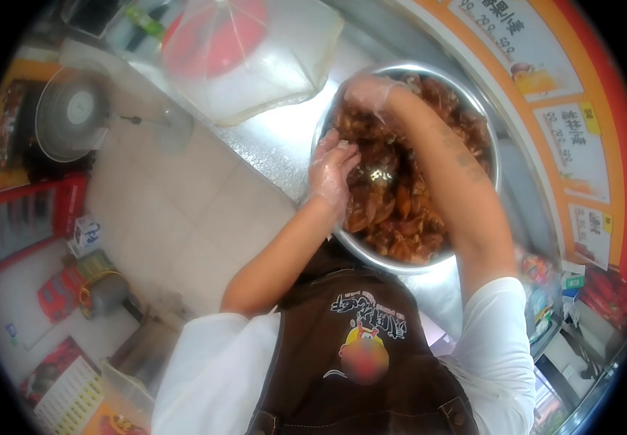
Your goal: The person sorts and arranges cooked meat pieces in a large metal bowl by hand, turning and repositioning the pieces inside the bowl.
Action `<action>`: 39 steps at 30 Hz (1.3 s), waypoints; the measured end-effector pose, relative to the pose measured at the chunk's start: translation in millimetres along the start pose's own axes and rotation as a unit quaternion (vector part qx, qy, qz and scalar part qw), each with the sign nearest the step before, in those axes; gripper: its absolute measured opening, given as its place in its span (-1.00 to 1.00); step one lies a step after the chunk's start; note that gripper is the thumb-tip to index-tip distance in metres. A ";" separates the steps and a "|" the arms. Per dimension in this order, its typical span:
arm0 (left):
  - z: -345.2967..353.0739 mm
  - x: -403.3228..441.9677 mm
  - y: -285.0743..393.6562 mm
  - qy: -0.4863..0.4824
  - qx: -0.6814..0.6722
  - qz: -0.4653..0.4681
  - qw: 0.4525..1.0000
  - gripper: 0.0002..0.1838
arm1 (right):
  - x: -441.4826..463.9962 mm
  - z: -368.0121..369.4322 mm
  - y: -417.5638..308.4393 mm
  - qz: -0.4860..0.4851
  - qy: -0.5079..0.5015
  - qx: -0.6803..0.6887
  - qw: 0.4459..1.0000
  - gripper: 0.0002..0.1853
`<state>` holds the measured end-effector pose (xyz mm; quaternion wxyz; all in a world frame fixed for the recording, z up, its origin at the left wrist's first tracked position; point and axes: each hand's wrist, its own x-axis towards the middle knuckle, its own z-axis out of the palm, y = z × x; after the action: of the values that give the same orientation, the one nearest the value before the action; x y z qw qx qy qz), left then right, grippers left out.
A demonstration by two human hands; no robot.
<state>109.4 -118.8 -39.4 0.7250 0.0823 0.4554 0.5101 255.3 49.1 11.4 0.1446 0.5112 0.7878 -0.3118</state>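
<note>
A large round metal bowl [497, 168] holds many pieces of dark brown, glossy meat [382, 199], coated in sauce. Both my hands wear thin clear plastic gloves. At the bowl's left side, my left hand [330, 172] lies over the rim and the edge of the meat, its fingers a little bent and partly apart. My right arm crosses above the bowl, and my right hand [371, 96] is down at the meat near the far left rim. Its fingertips are hidden, so what they grip does not show.
The bowl stands on a shiny metal counter [273, 148]. Beyond it is a translucent domed cover [284, 72] with something red beneath. An orange menu board [545, 109] curves along the right. Tiled floor [176, 196] lies left, with a round lidded pan [74, 112] farther off.
</note>
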 end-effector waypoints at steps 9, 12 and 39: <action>-25.0 -17.7 25.0 -0.059 0.074 0.048 0.994 -0.50 | -114.5 -2.0 44.5 0.026 0.218 0.389 0.895 -0.54; -31.0 -29.8 31.1 -0.080 0.129 0.056 0.987 -0.53 | -196.8 5.6 66.6 0.067 0.272 0.414 0.866 -0.57; 77.9 -21.0 -120.8 -0.260 0.821 0.112 0.496 -0.53 | -270.2 270.3 75.0 0.222 0.422 0.348 0.807 -0.64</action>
<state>246.4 -165.3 -53.3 0.3537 0.8194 0.4470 -0.0612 415.5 -295.7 -73.1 -0.3247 0.7691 0.4750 -0.2784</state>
